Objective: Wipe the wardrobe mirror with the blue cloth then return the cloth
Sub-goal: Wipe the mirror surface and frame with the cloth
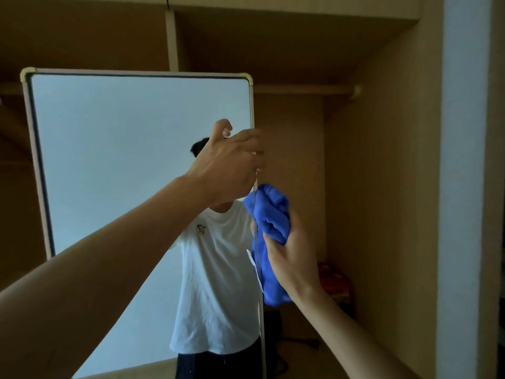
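Observation:
A tall framed mirror (114,149) stands in front of the open wardrobe, its right edge running down the middle of the view. My left hand (232,165) grips that right edge about halfway up, fingers curled round the frame. Just below it, my right hand (289,255) holds a bunched blue cloth (270,214) against the same edge of the mirror. Part of the cloth hangs down below my fingers. The glass reflects a person in a white T-shirt and a pale wall.
The wooden wardrobe interior (369,160) opens behind and to the right of the mirror, with a hanging rail (306,89) across it. A red patterned object (333,283) lies low in the wardrobe. A pale wall (464,187) stands at the far right.

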The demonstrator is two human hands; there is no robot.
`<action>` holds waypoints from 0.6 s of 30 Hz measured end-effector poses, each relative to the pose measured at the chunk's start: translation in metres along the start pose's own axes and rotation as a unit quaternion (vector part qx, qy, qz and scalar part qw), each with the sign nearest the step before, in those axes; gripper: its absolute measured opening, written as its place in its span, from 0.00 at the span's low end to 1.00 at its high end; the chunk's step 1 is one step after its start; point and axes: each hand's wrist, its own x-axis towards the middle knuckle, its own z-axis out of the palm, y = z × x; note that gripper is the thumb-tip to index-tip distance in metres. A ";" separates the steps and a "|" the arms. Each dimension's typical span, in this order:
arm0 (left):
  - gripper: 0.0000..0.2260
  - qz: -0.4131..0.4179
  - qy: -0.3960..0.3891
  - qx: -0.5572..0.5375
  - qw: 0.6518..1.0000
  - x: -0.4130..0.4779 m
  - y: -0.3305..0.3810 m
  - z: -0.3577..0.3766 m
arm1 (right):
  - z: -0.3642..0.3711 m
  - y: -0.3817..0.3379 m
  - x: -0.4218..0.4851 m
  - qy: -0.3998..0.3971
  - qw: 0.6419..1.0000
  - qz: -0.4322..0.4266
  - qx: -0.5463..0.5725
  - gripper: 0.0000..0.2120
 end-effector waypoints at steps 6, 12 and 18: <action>0.14 -0.057 0.019 -0.028 0.998 0.015 -0.018 0.001 | -0.007 -0.014 0.034 -0.002 1.000 -0.028 -0.013 0.17; 0.15 -0.092 0.048 -0.030 0.994 0.025 -0.030 0.005 | -0.006 0.018 -0.018 -0.012 0.999 0.019 -0.042 0.20; 0.16 -0.111 0.067 -0.058 0.990 0.035 -0.041 -0.002 | -0.005 -0.007 0.018 0.004 0.999 -0.003 -0.035 0.15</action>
